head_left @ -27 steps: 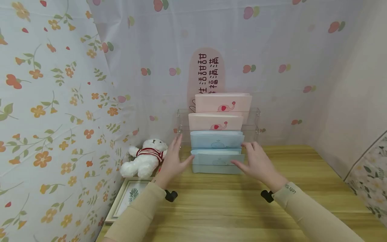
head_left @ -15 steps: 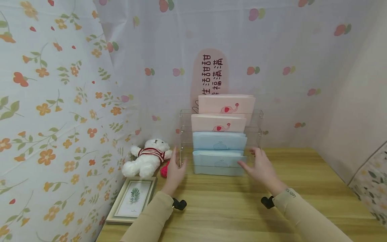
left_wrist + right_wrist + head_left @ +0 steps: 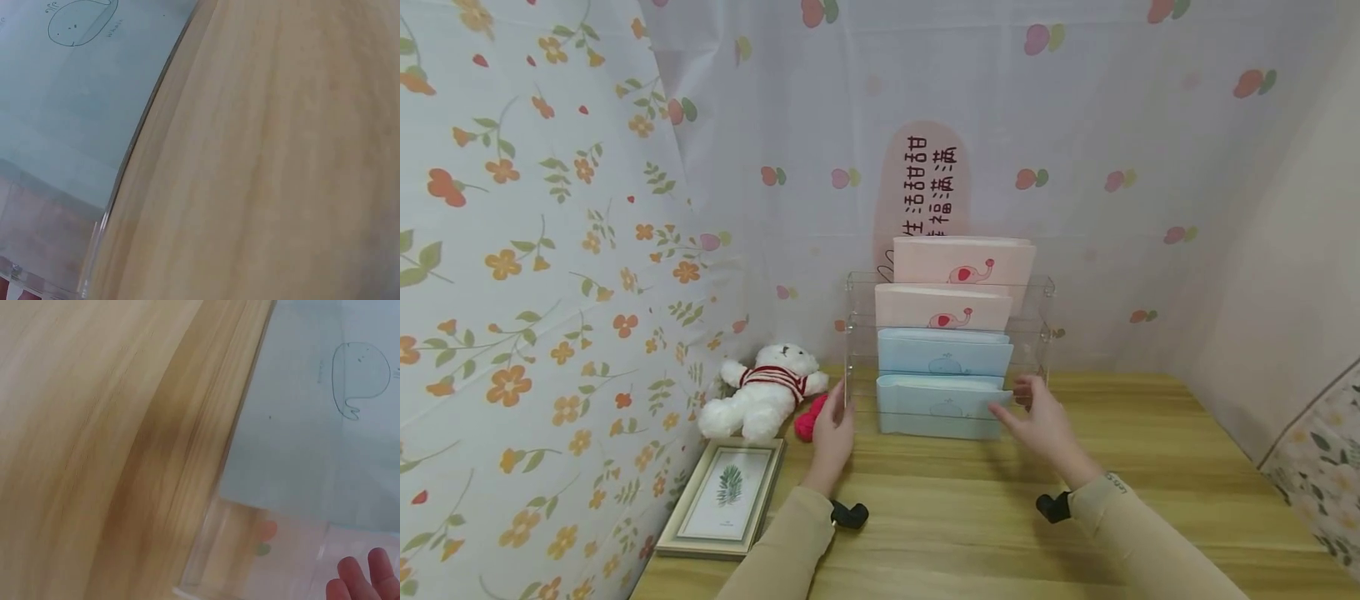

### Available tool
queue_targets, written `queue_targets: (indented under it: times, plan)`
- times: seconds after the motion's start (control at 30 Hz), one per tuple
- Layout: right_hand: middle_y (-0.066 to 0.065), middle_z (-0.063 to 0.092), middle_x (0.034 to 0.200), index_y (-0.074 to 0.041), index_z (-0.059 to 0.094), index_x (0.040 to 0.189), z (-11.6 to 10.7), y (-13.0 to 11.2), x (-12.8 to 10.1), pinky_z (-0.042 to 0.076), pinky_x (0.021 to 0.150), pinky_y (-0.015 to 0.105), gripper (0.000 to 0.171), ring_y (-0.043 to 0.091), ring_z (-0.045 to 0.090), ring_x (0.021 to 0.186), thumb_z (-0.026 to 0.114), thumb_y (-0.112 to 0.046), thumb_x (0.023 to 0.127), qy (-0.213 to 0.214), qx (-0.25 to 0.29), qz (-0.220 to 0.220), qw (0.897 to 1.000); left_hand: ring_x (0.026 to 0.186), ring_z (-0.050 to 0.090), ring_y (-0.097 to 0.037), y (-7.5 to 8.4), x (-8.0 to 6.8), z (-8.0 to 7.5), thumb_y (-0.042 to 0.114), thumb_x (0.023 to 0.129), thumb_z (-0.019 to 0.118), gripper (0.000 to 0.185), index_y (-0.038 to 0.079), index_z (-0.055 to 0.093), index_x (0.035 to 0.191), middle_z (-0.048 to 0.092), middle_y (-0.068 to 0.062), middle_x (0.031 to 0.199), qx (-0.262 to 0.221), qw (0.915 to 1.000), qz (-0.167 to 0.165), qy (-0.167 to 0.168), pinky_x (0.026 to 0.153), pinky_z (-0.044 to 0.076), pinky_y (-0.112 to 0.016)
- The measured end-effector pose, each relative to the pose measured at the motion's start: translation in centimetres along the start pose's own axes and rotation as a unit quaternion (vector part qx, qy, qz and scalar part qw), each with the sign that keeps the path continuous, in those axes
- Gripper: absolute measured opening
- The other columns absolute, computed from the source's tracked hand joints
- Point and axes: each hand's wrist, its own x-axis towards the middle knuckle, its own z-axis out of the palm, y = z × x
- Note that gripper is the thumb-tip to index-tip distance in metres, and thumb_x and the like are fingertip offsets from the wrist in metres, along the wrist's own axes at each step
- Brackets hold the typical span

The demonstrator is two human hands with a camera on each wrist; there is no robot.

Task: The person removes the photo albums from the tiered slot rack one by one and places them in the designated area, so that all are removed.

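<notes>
A clear tiered rack (image 3: 862,385) stands on the wooden table, holding blue and pink packs. Its front tier holds a pale blue pack (image 3: 947,408) with a whale drawing. Behind it are a second blue pack (image 3: 945,353) and two pink packs (image 3: 943,307) printed with elephants. My left hand (image 3: 832,433) is at the rack's left side edge, fingers pointing up; whether they touch it is hard to tell. My right hand (image 3: 1045,421) is beside the front pack's right end, thumb near its corner, fingers slightly bent. The right wrist view shows its fingertips (image 3: 356,578) by the clear rack.
To the left lies a white plush bear (image 3: 771,392) in a striped shirt, with a red object (image 3: 808,419) beside it. Nearer stands a framed leaf picture (image 3: 726,496) lying flat. Patterned cloth (image 3: 550,250) hangs on the left; the wooden table (image 3: 955,517) extends forward.
Both hands have drawn outward from the packs. The left hand has come to the rack's left edge, and the right has shifted slightly rightward and down. The packs look unmoved.
</notes>
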Motion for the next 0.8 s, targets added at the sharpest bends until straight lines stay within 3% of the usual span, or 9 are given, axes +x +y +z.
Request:
queue_targets:
  times: [0.2, 0.47, 0.63, 0.8]
  plan:
    - [0.029, 0.050, 0.143, -0.002, 0.031, 0.151, 0.7, -0.6, 0.2, 0.048, 0.108, 0.061, 0.082, 0.047, 0.053, 0.132, 0.068, -0.050, 0.096, -0.004, 0.028, 0.010, 1.000, 0.140, 0.052, -0.027, -0.6, -0.3, 0.1, 0.018, 0.103, 0.062, 0.042, 0.025, 0.060, 0.144, 0.059, -0.003, 0.149, -0.065, 0.9977, -0.018, 0.012, 0.119, 0.043, -0.046]
    - [0.029, 0.047, 0.149, -0.002, 0.031, 0.150, 1.5, -1.5, 0.3, 0.051, 0.102, 0.060, 0.078, 0.048, 0.056, 0.126, 0.068, -0.046, 0.097, -0.001, 0.031, 0.013, 0.999, 0.138, 0.054, -0.031, -0.5, -0.5, 0.1, 0.020, 0.103, 0.061, 0.042, 0.017, 0.059, 0.146, 0.060, -0.011, 0.148, -0.071, 0.9968, -0.033, 0.015, 0.117, 0.043, -0.050]
    - [0.026, 0.052, 0.144, -0.008, 0.037, 0.146, 2.0, -1.5, 0.4, 0.052, 0.095, 0.055, 0.070, 0.043, 0.059, 0.117, 0.070, -0.043, 0.096, 0.020, 0.025, 0.009, 0.999, 0.138, 0.054, -0.026, -1.1, -0.7, -0.4, 0.031, 0.101, 0.065, 0.041, 0.030, 0.061, 0.143, 0.062, -0.002, 0.147, -0.066, 0.9968, -0.045, -0.001, 0.117, 0.045, -0.048]
    - [0.025, 0.050, 0.151, -0.015, 0.042, 0.146, 2.5, -2.1, 0.9, 0.043, 0.108, 0.066, 0.065, 0.047, 0.048, 0.136, 0.073, -0.040, 0.095, 0.014, 0.034, 0.003, 0.999, 0.138, 0.054, -0.026, -1.0, -0.8, -0.4, 0.030, 0.101, 0.065, 0.040, 0.033, 0.062, 0.141, 0.062, 0.000, 0.147, -0.064, 0.9967, -0.048, -0.002, 0.116, 0.045, -0.047]
